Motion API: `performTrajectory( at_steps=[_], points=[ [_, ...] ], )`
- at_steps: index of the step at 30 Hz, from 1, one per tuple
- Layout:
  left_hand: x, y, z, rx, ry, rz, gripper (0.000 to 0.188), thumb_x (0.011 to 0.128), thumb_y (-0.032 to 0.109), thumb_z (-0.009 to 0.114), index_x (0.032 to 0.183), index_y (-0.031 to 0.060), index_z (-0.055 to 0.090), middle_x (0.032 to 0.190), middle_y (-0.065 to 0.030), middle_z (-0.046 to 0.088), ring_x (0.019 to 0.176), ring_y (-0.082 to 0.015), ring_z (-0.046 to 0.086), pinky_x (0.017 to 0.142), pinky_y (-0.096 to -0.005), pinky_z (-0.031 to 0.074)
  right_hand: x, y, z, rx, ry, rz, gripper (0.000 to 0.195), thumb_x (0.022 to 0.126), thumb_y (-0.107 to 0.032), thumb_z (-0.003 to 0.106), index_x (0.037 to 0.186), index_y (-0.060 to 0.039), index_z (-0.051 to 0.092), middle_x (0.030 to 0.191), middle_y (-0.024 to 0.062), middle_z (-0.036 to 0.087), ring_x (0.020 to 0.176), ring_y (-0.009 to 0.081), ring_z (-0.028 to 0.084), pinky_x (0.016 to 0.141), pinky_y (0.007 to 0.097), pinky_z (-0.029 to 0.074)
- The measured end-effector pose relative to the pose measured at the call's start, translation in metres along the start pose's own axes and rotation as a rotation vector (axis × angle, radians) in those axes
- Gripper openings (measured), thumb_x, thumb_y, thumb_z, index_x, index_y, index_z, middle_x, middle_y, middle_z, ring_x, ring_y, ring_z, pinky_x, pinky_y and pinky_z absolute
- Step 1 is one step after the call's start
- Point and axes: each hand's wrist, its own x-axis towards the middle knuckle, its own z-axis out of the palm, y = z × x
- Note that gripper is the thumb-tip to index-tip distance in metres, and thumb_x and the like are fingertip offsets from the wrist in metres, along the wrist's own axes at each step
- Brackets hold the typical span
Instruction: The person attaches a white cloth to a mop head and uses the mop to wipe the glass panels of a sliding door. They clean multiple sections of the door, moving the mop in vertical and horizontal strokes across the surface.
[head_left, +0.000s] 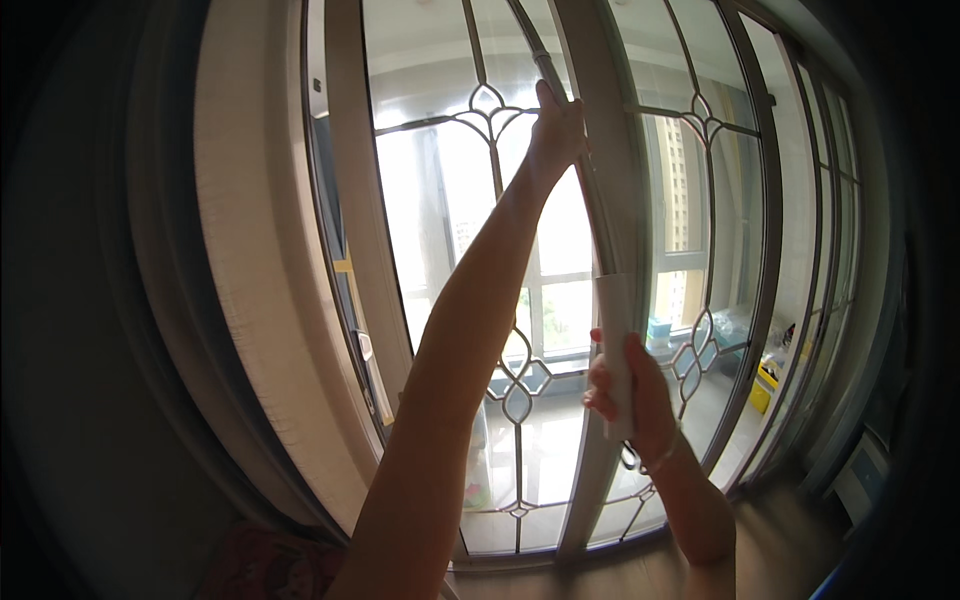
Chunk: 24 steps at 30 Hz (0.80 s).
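Observation:
A long pole rises before me, with a grey metal tube (598, 214) and a thick white handle (614, 307). My left hand (556, 133) reaches high and is wrapped around the tube, just below a pale collar (541, 55). Lower down, my right hand (646, 394) grips the white handle, its fingers curled around the side. A hanging loop (631, 457) shows at the handle's lower end. The pole's top runs out of view. Behind it stands a glass sliding door (540, 315) with decorative metal bars in the panes.
A pale curtain (247, 225) hangs at the left beside a darker one. Through the glass I see a tiled balcony with windows, a blue box (658, 331) and a yellow container (763, 386). Wooden flooring (517, 585) lies below. Something reddish and patterned (274, 566) sits at the lower left.

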Motion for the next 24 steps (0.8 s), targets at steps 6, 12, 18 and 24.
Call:
performTrajectory(
  at_steps=[6,12,18,24],
  points=[
    [-0.087,-0.066,0.018,0.137,0.063,-0.022,0.037,0.079,0.013,0.036,0.112,0.0056,0.022,0.056,-0.0038,0.042,0.038,-0.0113,0.043,0.034,-0.0235,0.037,-0.019,0.084,-0.070,-0.089,0.016,0.172,0.044,0.079,-0.047,0.034,0.087,-0.0045,0.042,0.052,0.0032,0.044,0.038,0.0122,0.040,0.042,0.0260,0.040],
    [-0.270,-0.120,0.058,0.147,0.071,-0.183,0.058,0.079,0.010,0.033,0.125,0.0082,-0.003,0.055,-0.0042,0.042,0.040,-0.0104,0.041,0.035,-0.0235,0.037,-0.159,0.188,-0.148,0.042,0.092,0.507,0.052,0.071,-0.056,0.042,0.075,-0.0046,0.046,0.052,0.0043,0.045,0.041,0.0138,0.044,0.036,0.0246,0.037],
    [-0.517,-0.135,0.130,0.129,0.039,-0.533,0.066,0.080,0.013,0.038,0.122,0.0033,-0.013,0.052,-0.0086,0.044,0.042,-0.0182,0.046,0.037,-0.0306,0.037,-0.363,0.217,-0.143,0.040,0.450,0.878,0.041,0.073,-0.051,0.042,0.060,-0.0123,0.040,0.043,0.0001,0.037,0.034,0.0114,0.037,0.027,0.0233,0.027],
    [-0.526,-0.071,0.143,0.037,0.097,-0.627,0.066,0.080,0.011,0.039,0.123,0.0064,-0.011,0.052,-0.0057,0.043,0.040,-0.0138,0.043,0.037,-0.0270,0.038,-0.414,0.209,-0.133,-0.093,0.462,0.780,0.045,0.074,-0.053,0.037,0.053,-0.0132,0.038,0.040,-0.0017,0.033,0.029,0.0111,0.032,0.025,0.0227,0.025]
  ],
)
